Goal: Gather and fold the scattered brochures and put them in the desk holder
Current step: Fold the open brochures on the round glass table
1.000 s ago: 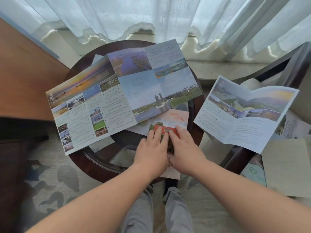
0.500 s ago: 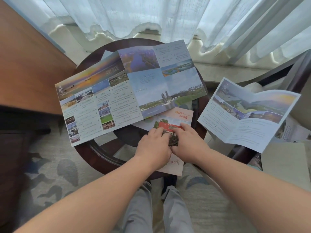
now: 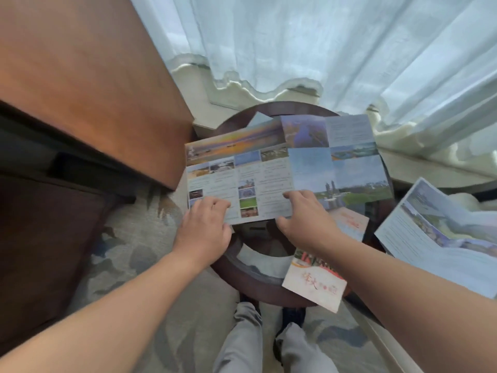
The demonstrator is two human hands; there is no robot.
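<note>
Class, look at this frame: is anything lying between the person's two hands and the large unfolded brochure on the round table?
Nothing visible. The left hand and right hand already rest on the near edge of the large brochure, with no object between them and the paper.

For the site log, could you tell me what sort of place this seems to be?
Probably a hotel room's sitting corner: a round dark wooden glass-topped table by sheer white curtains, patterned grey carpet, and colourful unfolded tourist brochures.
</note>
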